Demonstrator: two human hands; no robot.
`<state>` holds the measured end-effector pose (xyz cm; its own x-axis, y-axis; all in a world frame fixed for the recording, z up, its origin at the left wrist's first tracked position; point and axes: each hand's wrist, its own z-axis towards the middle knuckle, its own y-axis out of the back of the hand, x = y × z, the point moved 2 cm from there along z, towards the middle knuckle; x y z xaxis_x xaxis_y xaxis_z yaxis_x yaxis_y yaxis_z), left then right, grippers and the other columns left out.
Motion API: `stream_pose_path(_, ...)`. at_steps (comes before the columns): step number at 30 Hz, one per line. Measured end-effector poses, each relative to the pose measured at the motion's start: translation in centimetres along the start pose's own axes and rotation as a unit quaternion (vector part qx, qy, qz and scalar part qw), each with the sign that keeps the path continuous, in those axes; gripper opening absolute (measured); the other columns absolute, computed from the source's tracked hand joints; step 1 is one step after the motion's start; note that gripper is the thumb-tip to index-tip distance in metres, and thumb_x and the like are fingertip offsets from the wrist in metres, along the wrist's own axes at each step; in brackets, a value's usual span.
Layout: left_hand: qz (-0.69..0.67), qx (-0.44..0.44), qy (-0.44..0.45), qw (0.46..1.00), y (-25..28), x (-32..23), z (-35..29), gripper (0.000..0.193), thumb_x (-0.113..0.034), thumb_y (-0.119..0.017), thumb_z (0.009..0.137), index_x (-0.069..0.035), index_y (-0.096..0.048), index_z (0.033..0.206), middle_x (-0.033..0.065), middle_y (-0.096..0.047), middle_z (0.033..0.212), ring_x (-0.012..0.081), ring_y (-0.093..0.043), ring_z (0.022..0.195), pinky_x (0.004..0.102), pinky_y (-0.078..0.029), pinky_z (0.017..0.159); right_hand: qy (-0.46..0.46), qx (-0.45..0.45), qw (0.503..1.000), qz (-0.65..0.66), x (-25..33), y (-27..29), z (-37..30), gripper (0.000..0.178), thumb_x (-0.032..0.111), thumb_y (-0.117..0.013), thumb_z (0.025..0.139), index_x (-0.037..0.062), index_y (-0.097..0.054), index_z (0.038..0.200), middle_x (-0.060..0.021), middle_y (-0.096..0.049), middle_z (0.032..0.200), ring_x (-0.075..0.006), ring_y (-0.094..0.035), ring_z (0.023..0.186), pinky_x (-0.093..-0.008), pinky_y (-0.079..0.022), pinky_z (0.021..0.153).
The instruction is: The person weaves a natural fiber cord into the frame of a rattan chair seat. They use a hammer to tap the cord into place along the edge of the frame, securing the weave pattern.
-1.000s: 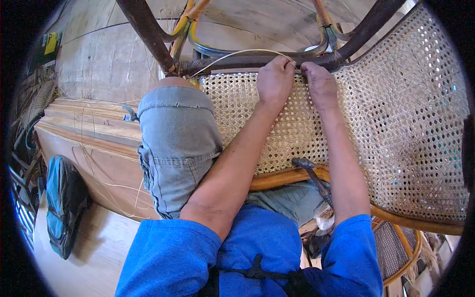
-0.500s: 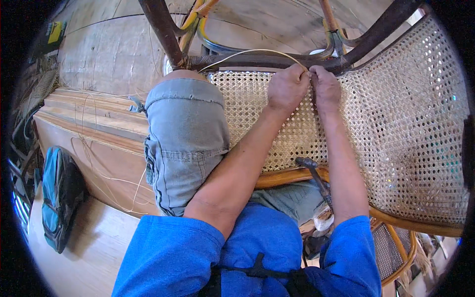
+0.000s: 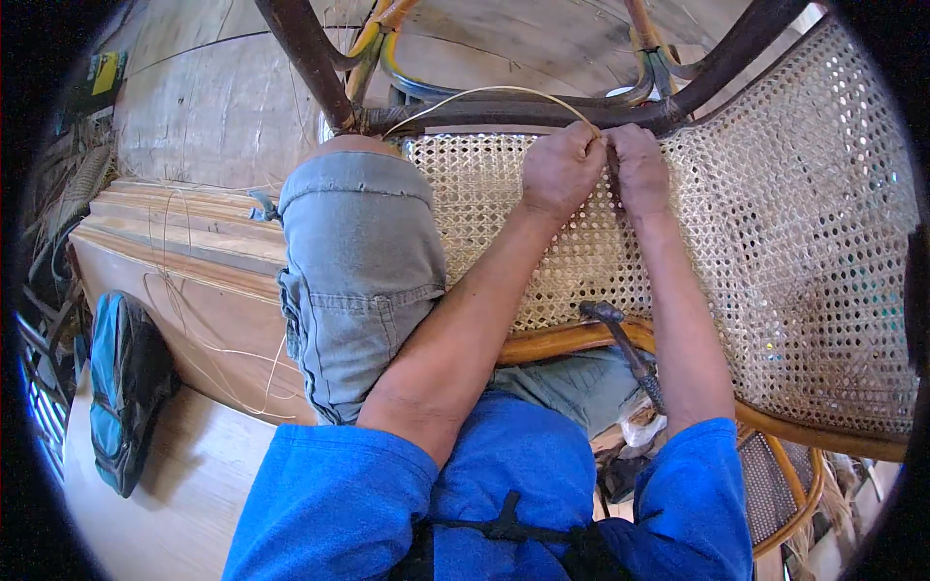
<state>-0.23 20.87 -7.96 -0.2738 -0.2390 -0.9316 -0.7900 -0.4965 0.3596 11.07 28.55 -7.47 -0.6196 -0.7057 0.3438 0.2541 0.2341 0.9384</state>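
My left hand [image 3: 562,167] is closed on a thin, pale cane strand [image 3: 504,89], which arcs leftward from it over the chair's dark rail [image 3: 465,118] toward my knee. My right hand [image 3: 639,167] is pinched shut right beside it, its fingertips meeting the left hand's at the same strand. Both rest at the upper edge of the woven cane panel [image 3: 581,261], by the rail. The exact grip of the fingertips is hidden by the knuckles. A hammer [image 3: 622,347] lies across the panel's lower wooden rim, close to my right forearm, its handle toward me.
My left knee in grey denim [image 3: 363,252] presses beside the panel. A second cane panel [image 3: 794,242] curves up at right. Loose cane strands [image 3: 208,344] hang over stacked boards [image 3: 184,242] at left. A teal and black backpack [image 3: 121,387] stands below them. Curved chair legs [image 3: 383,58] rise beyond.
The view has shifted slightly. My hands stay together in nearly the same spot on the rail, still gripping the strand, and its arc stands a little higher in the picture.
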Motion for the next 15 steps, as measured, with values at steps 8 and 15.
stream_pose_path(8, -0.016, -0.02, 0.012, 1.0, 0.4, 0.0, -0.2, 0.017, -0.021, -0.06, 0.08, -0.005, -0.066, 0.081, 0.0183, -0.063, 0.073, 0.0332, -0.063, 0.067, 0.04, -0.049, 0.061, -0.006, 0.063, 0.996, 0.06, -0.4, 0.2, 0.6, 0.018, 0.011, -0.049, 0.079, 0.0112, -0.062, 0.091, -0.0089, -0.056, 0.087, -0.0275, -0.054, 0.089, -0.0364, -0.046, 0.075)
stream_pose_path(15, -0.006, -0.037, 0.023, 0.999, 0.2, 0.3, -0.3, 0.017, -0.02, -0.059, 0.08, -0.005, -0.066, 0.082, 0.0189, -0.063, 0.074, 0.0337, -0.063, 0.068, 0.0403, -0.049, 0.063, 0.059, 0.09, 0.994, 0.009, -1.9, 0.0, 1.0, 0.019, 0.012, -0.048, 0.08, 0.0116, -0.061, 0.094, -0.0085, -0.056, 0.089, -0.0277, -0.056, 0.089, -0.037, -0.047, 0.075)
